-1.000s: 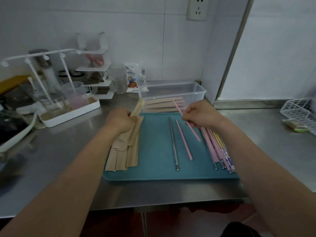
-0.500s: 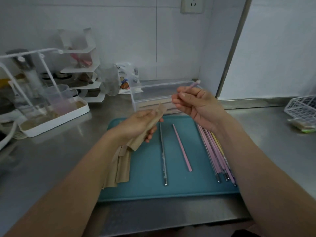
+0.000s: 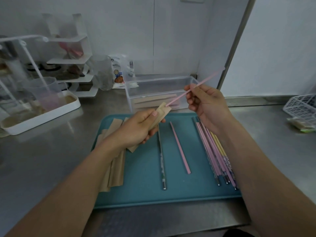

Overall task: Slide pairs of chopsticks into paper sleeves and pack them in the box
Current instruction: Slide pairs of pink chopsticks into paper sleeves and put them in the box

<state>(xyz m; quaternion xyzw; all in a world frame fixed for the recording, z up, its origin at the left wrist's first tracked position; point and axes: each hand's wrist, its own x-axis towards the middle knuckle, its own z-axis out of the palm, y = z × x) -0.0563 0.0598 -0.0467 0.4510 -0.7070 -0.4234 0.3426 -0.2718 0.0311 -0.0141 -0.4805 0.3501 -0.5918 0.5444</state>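
**Inspector:** Report the hands.

**Observer:** The left hand (image 3: 136,129) is curled round a brown paper sleeve (image 3: 159,114), thumb on top, the sleeve's open mouth pointing up and away from the person. The right hand (image 3: 207,106) pinches a pink chopstick (image 3: 193,89) between thumb and fingertips, partway along its length. The stick slants down to the left, and its lower tip sits right at the sleeve's mouth. I cannot tell whether the tip has gone in.

**Inspector:** Both held above the tray?

**Observer:** Yes, above the far edge of the teal tray (image 3: 147,195), which lies on the steel surface (image 3: 42,159).

**Inspector:** Contents of the tray?

**Observer:** At the left, a loose pile of paper sleeves (image 3: 116,170), partly under the left forearm. In the middle, a metal chopstick (image 3: 162,161) and a second pink chopstick (image 3: 180,147), lying apart from each other. At the right, a bundle of chopsticks (image 3: 217,154), pink, purple and yellow, packed side by side.

**Inspector:** The box?

**Observer:** A clear plastic box (image 3: 188,81) stands just beyond the tray. Filled sleeves (image 3: 153,100) lie flat inside it.

**Inspector:** Anything else?

**Observer:** A white tray (image 3: 51,115) with a drying rack at the left, and a white wire basket (image 3: 301,106) at the far right.
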